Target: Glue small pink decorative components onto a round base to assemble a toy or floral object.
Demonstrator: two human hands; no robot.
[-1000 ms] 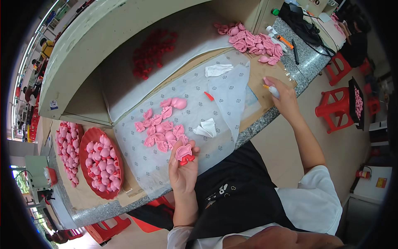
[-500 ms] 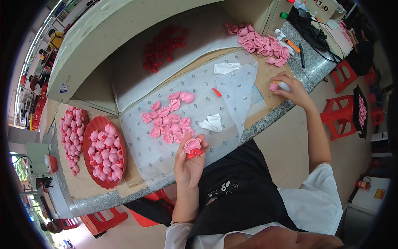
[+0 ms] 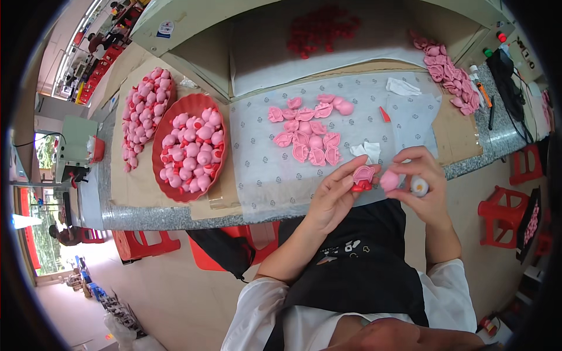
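Observation:
My left hand (image 3: 329, 205) pinches a hollow pink shell piece (image 3: 363, 174) with a red footed part (image 3: 361, 187) at its lower edge, open side up. Just to its right, my right hand (image 3: 433, 202) holds a rounded pink piece (image 3: 390, 181) between thumb and finger. The same hand also grips a small white bottle (image 3: 419, 186) with a yellowish tip, tucked in the palm. A narrow gap separates the two pink pieces. Several pink shell pieces (image 3: 304, 131) lie beyond my hands on a patterned white sheet (image 3: 263, 193).
To the left, a red scalloped tray (image 3: 157, 169) holds pink-and-red figures, beside a heap of similar figures (image 3: 143, 111). Pink shells (image 3: 451, 76) are piled at the back right near an orange marker (image 3: 484, 93). White cloth scraps (image 3: 366, 151) lie on the sheet. Red parts (image 3: 322, 29) sit inside the booth.
My right hand has come from the right end of the table to beside my left hand, carrying the rounded pink piece and the bottle. The view has swung round, shifting the scene.

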